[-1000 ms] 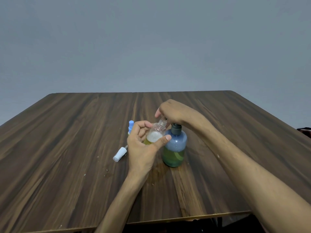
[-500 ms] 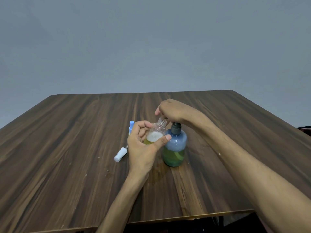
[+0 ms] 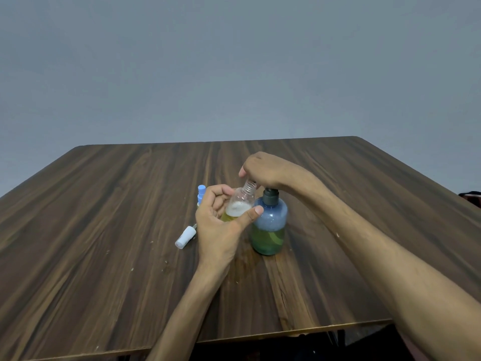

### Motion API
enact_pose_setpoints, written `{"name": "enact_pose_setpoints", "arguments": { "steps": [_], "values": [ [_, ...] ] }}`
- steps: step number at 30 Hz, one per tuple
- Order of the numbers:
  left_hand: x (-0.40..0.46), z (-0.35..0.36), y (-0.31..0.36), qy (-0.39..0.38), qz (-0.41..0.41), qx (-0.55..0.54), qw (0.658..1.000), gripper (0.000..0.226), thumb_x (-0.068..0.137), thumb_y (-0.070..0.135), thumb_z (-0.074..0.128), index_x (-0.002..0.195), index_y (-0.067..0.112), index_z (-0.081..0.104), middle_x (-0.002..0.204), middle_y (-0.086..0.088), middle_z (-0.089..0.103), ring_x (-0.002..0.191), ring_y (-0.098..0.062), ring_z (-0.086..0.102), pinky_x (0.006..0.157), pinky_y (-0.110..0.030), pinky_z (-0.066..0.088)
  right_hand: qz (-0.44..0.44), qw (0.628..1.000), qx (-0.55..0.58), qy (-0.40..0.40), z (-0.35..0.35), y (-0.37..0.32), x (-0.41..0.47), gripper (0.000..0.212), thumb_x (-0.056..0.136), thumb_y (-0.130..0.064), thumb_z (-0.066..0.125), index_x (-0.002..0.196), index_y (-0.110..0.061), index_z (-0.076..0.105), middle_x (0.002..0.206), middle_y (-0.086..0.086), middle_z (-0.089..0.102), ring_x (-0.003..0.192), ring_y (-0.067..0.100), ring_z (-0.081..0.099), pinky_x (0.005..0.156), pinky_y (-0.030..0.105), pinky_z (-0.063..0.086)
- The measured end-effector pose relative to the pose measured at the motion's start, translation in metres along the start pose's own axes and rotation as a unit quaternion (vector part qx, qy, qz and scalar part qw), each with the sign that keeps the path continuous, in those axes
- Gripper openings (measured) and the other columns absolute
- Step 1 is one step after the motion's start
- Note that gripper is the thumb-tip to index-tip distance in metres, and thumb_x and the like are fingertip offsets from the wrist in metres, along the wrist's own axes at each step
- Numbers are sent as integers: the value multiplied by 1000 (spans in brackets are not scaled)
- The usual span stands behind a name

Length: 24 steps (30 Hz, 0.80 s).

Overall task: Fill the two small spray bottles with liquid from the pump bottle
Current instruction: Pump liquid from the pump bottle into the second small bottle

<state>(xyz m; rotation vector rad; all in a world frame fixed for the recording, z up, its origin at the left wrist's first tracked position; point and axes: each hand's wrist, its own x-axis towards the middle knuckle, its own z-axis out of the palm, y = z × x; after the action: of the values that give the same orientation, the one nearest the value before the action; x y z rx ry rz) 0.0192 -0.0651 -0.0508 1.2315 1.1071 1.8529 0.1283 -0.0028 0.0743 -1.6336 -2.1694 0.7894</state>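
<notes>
My left hand [image 3: 218, 225] pinches the tilted spray bottle [image 3: 240, 204], neck up-right under the pump bottle [image 3: 269, 225] nozzle; right hand [image 3: 268, 169] curls over the pump.

Dark wooden table [image 3: 104, 230], plain grey wall [image 3: 234, 61]

Head camera looks forward and down over table [image 3: 104, 230]

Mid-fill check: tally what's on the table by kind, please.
Pump bottles: 1, the blue-tinted plastic pump bottle
Spray bottles: 2, the clear small spray bottle in the left hand; a blue-topped spray bottle behind it
Loose spray caps: 1, white spray cap
Total: 4
</notes>
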Motion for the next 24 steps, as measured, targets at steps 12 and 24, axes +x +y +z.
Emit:
{"name": "enact_pose_setpoints", "arguments": {
  "steps": [12,24],
  "values": [
    [0,1,3,7,3,-11,1000,54,60,13,96,102,18,63,104,-7,78,101,-19,77,87,-32,61,-1,1000,-16,-27,2,-1,0,41,99,-7,38,120,3,71,120,19,73,111,34,69,101,42,52],
    [0,1,3,2,1,-4,1000,55,60,10,97,102,15,63,97,3,79,96,-14,76,82,-25,60,8,1000,-10,-1,7,6,1,42,98,-15,35,115,-2,71,117,16,73,109,34,68,102,47,52]
  ]
}}
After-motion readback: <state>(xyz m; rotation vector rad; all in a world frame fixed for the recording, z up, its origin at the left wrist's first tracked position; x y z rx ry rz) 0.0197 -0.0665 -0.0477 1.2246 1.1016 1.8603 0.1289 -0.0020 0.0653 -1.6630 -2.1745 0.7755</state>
